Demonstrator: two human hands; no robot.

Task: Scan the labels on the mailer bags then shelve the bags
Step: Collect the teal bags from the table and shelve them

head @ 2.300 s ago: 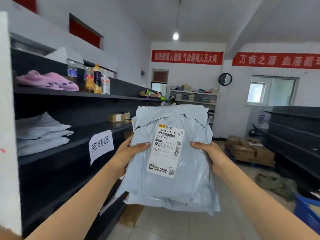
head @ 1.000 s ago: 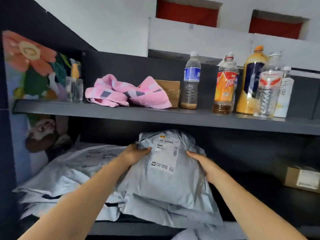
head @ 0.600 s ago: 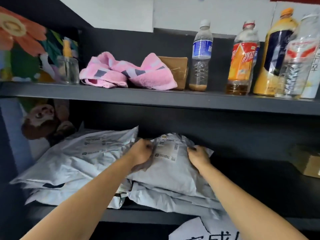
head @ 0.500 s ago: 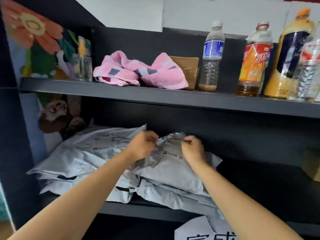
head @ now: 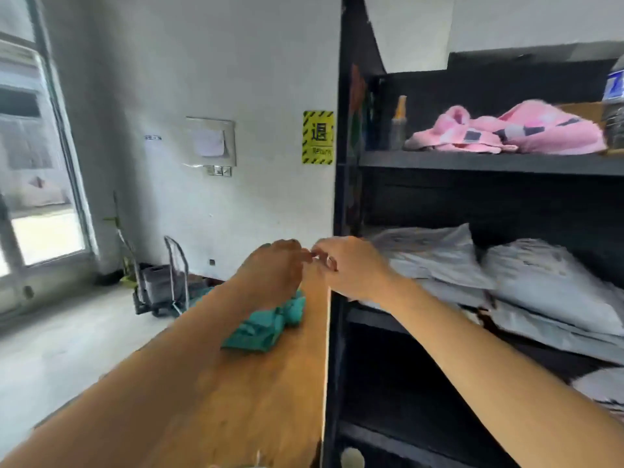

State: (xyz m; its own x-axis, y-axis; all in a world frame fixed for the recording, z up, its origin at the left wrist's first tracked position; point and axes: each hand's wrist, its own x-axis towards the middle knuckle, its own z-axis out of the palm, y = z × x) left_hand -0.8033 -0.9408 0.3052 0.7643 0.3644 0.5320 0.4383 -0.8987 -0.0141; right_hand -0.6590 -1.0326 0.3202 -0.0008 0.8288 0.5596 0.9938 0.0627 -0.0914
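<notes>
Grey mailer bags [head: 540,285] lie piled on the middle board of a dark shelf unit [head: 341,197], with a flatter pile of bags [head: 429,255] to their left. My left hand [head: 273,271] and my right hand [head: 351,265] are out in front of the unit's left post, fingertips almost touching each other. Both hands hold nothing and their fingers are loosely curled. My right hand is a short way left of the nearest bag and does not touch it.
The upper shelf board [head: 472,162] carries a pink cloth [head: 506,130], a small bottle [head: 398,123] and a plastic bottle [head: 614,96]. Below my arms is a wooden table [head: 270,383] with a teal cloth [head: 266,325]. A hand trolley [head: 165,285] stands by the wall.
Both hands have let go of the labelled bag and pulled back out of the shelf. The bag stays on the middle shelf. My view has swung left toward the wall and window.
</notes>
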